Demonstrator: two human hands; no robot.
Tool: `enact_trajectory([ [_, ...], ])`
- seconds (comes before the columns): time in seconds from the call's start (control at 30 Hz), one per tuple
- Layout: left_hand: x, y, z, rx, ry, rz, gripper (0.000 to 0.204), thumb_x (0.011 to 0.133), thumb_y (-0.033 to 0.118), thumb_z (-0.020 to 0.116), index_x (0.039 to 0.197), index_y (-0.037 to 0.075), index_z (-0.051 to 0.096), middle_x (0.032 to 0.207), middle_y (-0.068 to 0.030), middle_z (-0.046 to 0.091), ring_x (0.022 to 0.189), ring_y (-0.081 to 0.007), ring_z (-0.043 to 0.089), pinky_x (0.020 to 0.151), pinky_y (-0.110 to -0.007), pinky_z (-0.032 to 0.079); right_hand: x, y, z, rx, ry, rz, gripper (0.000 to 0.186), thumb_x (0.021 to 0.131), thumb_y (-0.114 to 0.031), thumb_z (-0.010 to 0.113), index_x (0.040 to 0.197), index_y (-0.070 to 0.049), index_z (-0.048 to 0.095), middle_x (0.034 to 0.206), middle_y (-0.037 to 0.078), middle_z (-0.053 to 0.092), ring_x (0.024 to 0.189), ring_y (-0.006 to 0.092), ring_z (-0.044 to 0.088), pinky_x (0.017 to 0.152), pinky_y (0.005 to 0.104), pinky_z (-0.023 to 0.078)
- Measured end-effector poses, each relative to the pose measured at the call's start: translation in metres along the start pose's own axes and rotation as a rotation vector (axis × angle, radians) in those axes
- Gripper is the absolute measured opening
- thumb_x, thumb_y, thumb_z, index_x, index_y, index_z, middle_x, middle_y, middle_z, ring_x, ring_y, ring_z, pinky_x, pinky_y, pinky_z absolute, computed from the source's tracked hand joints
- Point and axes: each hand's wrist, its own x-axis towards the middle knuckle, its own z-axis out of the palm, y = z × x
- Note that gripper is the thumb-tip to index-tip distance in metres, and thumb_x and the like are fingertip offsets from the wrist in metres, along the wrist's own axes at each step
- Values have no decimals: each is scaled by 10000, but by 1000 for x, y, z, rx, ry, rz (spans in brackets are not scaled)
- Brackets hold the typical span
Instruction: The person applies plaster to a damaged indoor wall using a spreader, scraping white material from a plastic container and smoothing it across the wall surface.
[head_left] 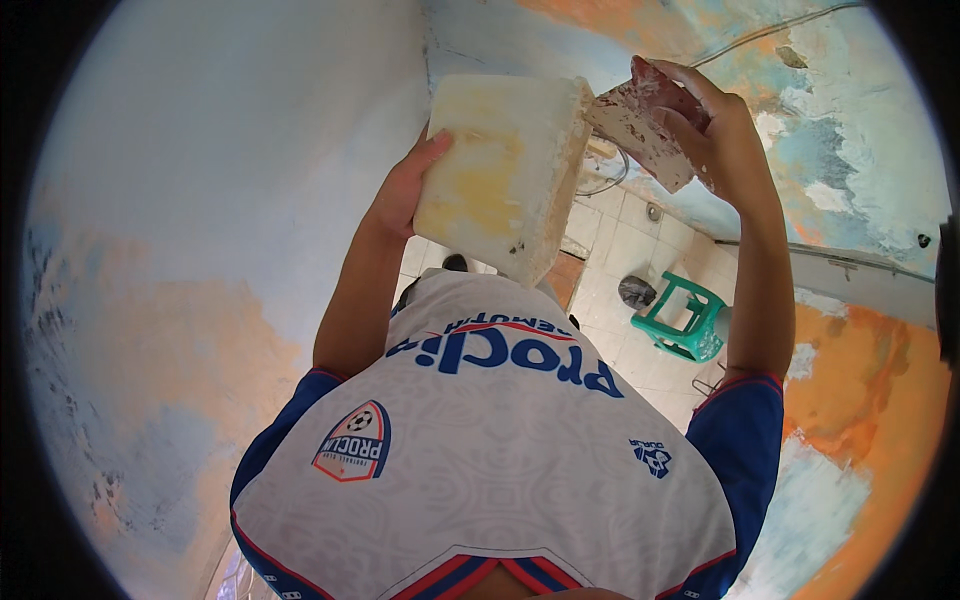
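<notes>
Patchy blue and orange walls (180,200); green stool (708,328) on tiled floor (618,240), right of centre. Upper centre: left hand (404,190) clasps a pale, yellow-stained boxy container (490,160), thumb on its face, other fingers mostly hidden. Upper right: right hand (722,135), fingers pinching a plaster-smeared red scraper (640,122) at the container's edge.

My jersey (520,450): white, faint grey tonal pattern, blue-and-red print; my sleeves (742,430): deep blue, red-edged | my plastic container (485,165): off-white, yellow-blotched | my scraper (642,122): dark red, speckled whitish | left wall (200,200): pale blue-grey, faded orange patches | right wall (860,380): mottled orange, blue, white | plastic stool (706,328): green | floor tiles (612,240): cream-white
</notes>
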Motion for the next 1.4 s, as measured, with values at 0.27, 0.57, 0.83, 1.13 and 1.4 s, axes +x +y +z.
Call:
enact_trajectory([
  [0.27, -5, -6, 10, -39, 34, -20, 561, 1033, 368, 498, 1484, 55, 380, 1393, -136, 553, 1255, -247, 569, 1020, -382, 502, -12, 8, -4, 265, -16, 65, 434, 903, -34, 653, 1333, -41, 594, 962, 117, 743, 813, 161, 688, 725, 299, 534],
  [0.57, -1, -17, 13, -34, 100, -1, 506, 1058, 385, 444, 1390, 9, 507, 1316, -128, 619, 1172, -226, 626, 993, -369, 516, -28, -1, 14, 307, -356, 231, 491, 870, -68, 659, 1350, 2, 581, 1080, 144, 739, 967, 191, 706, 854, 322, 545],
  [0.83, 0, -22, -3, -62, 31, -77, 562, 1033, 397, 499, 1444, 17, 443, 1356, -136, 587, 1211, -252, 606, 1015, -373, 509, -30, 8, 17, 367, -181, 186, 464, 883, -80, 658, 1341, -22, 599, 1052, 165, 738, 947, 205, 713, 827, 338, 553],
  [1.13, -2, -32, -10, -28, 63, -75, 608, 1045, 401, 483, 1529, 78, 304, 1437, -139, 511, 1309, -270, 527, 1031, -402, 504, -30, -2, 28, 17, -173, 142, 479, 878, -92, 643, 1355, -74, 598, 989, 169, 741, 778, 217, 698, 744, 362, 546],
  [1.4, -7, -29, -11, -54, 69, -68, 585, 1051, 423, 459, 1478, 30, 389, 1404, -155, 547, 1266, -272, 571, 1022, -395, 512, -19, 20, 34, 265, -195, 204, 496, 871, -67, 658, 1362, -50, 589, 1046, 154, 742, 857, 193, 710, 797, 336, 563],
])
